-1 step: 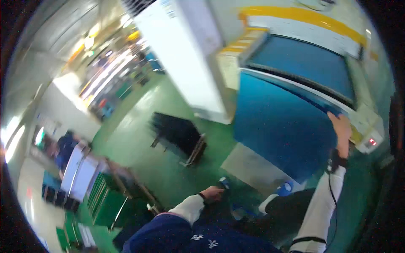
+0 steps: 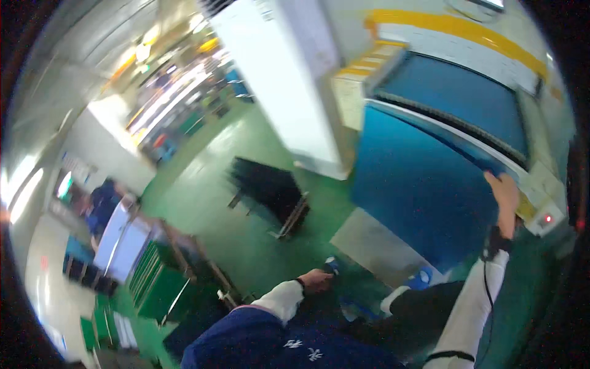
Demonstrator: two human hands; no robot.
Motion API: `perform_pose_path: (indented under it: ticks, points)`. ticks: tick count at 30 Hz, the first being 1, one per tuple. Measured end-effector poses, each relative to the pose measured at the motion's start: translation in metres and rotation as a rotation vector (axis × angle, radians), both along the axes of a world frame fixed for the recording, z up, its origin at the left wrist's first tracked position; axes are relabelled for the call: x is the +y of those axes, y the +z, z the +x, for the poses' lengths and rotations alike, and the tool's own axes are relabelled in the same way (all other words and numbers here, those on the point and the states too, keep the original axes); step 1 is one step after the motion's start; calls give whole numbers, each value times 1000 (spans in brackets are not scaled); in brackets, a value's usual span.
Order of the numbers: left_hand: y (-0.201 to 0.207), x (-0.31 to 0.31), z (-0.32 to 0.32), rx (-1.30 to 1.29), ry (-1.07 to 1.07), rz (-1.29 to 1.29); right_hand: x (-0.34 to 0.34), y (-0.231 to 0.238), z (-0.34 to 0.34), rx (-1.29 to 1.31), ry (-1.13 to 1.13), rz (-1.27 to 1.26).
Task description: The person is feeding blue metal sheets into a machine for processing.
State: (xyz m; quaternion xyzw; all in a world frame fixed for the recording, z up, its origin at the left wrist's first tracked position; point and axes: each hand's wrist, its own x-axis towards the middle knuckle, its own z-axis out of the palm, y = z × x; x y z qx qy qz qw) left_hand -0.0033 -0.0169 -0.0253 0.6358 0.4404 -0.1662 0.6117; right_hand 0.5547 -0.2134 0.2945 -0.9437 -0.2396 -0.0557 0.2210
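Observation:
My right hand (image 2: 505, 192) is at the upper right corner of a large blue panel (image 2: 418, 178), its thumb and fingers bent around the edge. The panel slopes down from the front of a machine (image 2: 455, 132) with a white and yellow frame and a dark blue bed. My left hand (image 2: 316, 280) hangs low in front of my body, blurred, its fingers curled and mostly hidden. Just past it shows a blue and white shoe (image 2: 332, 265); whether the hand holds anything is unclear.
A grey plate (image 2: 375, 246) lies on the green floor below the panel. Left of it stands a rack of dark sheets (image 2: 267, 190), with a white pillar (image 2: 289, 92) behind. Green stacked trays (image 2: 153, 283) are at lower left, near another person (image 2: 104, 203). A small control box (image 2: 547, 218) has a red light.
The whole scene has shifted slightly to the right in the picture. Both my hands keep nearly the same places relative to the panel and the shoe.

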Motion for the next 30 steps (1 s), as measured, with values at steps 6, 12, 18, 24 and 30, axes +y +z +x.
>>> perform_pose_path:
  ticks: [6, 12, 18, 24, 30]
  points:
    - [-17, 7, 9, 77, 146, -23, 51, 12, -40, 4, 228, -164]
    - [-24, -6, -19, -45, 405, -135, 127, 3, -83, -13, 496, -120]
    - [-27, -8, -34, -84, 493, -205, 165, -10, -97, 12, 601, -89]
    - [-42, -16, -56, -63, 556, -191, 173, -25, -81, 48, 609, -61]
    - [-54, -17, -59, -164, 564, -209, 170, -20, -92, -5, 576, -129]
